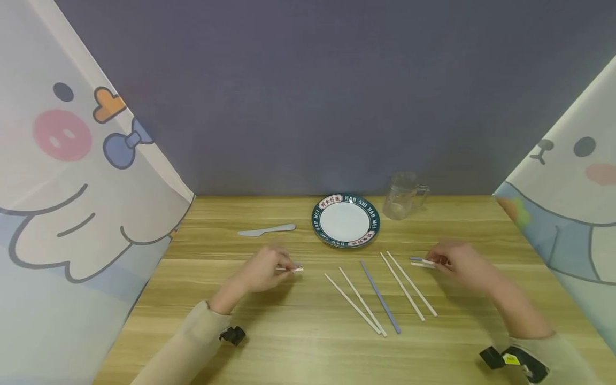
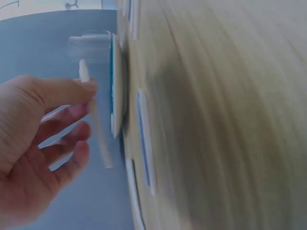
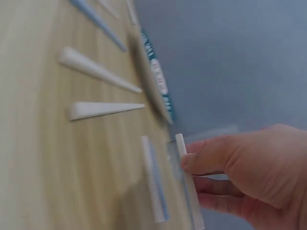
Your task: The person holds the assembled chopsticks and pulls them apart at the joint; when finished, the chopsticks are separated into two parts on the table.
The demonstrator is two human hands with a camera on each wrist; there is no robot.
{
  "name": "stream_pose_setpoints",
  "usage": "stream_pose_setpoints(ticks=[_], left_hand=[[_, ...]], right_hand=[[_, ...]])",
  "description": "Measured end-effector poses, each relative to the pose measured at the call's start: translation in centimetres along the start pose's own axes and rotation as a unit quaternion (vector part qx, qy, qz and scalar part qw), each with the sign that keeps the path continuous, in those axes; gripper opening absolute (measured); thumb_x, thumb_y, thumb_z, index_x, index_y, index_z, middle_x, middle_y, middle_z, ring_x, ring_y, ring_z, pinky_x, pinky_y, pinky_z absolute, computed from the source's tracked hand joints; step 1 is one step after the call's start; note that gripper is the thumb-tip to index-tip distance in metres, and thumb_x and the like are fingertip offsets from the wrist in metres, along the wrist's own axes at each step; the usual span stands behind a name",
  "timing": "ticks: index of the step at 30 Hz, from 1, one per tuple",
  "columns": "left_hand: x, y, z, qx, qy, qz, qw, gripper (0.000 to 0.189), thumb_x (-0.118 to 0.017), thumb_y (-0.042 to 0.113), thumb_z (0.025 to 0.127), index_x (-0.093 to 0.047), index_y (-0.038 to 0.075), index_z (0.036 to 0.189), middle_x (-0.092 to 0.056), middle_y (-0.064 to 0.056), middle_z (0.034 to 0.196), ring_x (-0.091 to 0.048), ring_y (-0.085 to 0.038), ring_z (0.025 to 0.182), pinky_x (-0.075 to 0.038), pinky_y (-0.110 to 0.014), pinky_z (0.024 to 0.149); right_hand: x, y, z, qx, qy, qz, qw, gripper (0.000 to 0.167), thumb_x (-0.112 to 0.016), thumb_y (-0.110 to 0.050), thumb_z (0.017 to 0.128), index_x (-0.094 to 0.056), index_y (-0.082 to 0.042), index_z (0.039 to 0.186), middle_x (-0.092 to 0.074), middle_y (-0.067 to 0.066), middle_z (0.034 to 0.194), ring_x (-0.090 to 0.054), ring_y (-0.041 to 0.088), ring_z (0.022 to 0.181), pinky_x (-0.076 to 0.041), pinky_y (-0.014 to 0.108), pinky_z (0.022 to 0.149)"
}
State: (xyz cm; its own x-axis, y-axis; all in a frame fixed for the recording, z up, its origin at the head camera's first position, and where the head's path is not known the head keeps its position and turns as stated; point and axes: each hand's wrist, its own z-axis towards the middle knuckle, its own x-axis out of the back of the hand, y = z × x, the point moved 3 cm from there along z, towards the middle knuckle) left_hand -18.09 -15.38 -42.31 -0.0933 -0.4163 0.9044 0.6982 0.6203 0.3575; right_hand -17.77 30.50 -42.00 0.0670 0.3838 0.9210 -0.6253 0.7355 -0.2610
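Wooden table (image 1: 298,353); white stick (image 2: 100,130), apparently straight

Grn-rimmed plate (image 1: 344,221) btwn pale knife (image 1: 267,230) & clr mug (image 1: 398,202)

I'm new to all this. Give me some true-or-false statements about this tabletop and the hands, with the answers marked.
1. A see-through mug stands right of the round plate. True.
2. The left hand pinches a white stick. True.
3. The right hand holds the mug. False: the right hand pinches another white stick.
4. All five long sticks are white. False: the middle long stick is bluish.
5. The knife lies right of the plate. False: the knife lies left of it.
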Motion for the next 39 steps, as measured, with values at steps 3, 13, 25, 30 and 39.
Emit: stream_pose_setpoints(ticks=[3, 13, 25, 30, 39], left_hand=[[-0.4, -0.7, -0.5, 0.01, -0.044, -0.008, 0.999, 0.007, -0.084, 0.009, 0.09, -0.086, 0.012, 0.096, -0.075, 0.005, 0.085, -0.054, -0.002, 0.076, -0.052, -0.02, 0.07], [-0.9, -2.1, -0.7, 0.046, -0.076, -0.025, 0.9957, 0.007, -0.085, 0.006, 0.088, -0.086, 0.012, 0.091, -0.079, 0.001, 0.091, -0.065, -0.005, 0.081, -0.054, -0.018, 0.071], [-1.7, -3.3, -0.2, 0.051, -0.066, -0.046, 0.9955, 0.007, -0.083, 0.005, 0.091, -0.085, 0.01, 0.094, -0.079, -0.002, 0.091, -0.066, -0.006, 0.082, -0.056, -0.017, 0.072], [-2.0, -3.3, 0.5, 0.057, -0.06, -0.053, 0.9952, 0.005, -0.084, 0.008, 0.091, -0.085, 0.012, 0.094, -0.079, 0.0, 0.09, -0.064, -0.002, 0.078, -0.055, -0.016, 0.069], [-0.8, -0.2, 2.4, 0.022, -0.039, -0.055, 0.9975, 0.011, -0.084, 0.013, 0.091, -0.084, 0.009, 0.101, -0.079, 0.0, 0.092, -0.062, -0.004, 0.074, -0.052, -0.015, 0.068]], right_hand=[[-0.9, 0.3, -0.2, -0.01, -0.019, -0.002, 0.9998, 0.023, -0.085, 0.002, 0.083, -0.076, -0.017, 0.091, -0.068, -0.013, 0.082, -0.057, -0.006, 0.072, -0.052, 0.022, 0.06], [-2.4, 0.7, 0.1, -0.037, -0.067, 0.036, 0.9964, 0.02, -0.084, -0.002, 0.087, -0.076, -0.02, 0.09, -0.071, -0.015, 0.083, -0.059, -0.006, 0.073, -0.054, 0.023, 0.063], [-2.8, 1.1, 0.5, -0.05, -0.056, 0.03, 0.9967, 0.019, -0.084, -0.001, 0.085, -0.077, -0.019, 0.087, -0.071, -0.013, 0.082, -0.059, -0.006, 0.073, -0.055, 0.024, 0.064], [-2.6, 1.1, 0.6, -0.046, -0.045, 0.02, 0.9977, 0.018, -0.085, -0.003, 0.084, -0.077, -0.019, 0.086, -0.071, -0.014, 0.082, -0.059, -0.007, 0.074, -0.056, 0.024, 0.065], [-1.8, -2.5, 1.6, -0.025, -0.044, 0.027, 0.9984, 0.007, -0.083, -0.011, 0.089, -0.079, -0.017, 0.091, -0.069, -0.016, 0.082, -0.057, -0.007, 0.072, -0.052, 0.022, 0.061]])
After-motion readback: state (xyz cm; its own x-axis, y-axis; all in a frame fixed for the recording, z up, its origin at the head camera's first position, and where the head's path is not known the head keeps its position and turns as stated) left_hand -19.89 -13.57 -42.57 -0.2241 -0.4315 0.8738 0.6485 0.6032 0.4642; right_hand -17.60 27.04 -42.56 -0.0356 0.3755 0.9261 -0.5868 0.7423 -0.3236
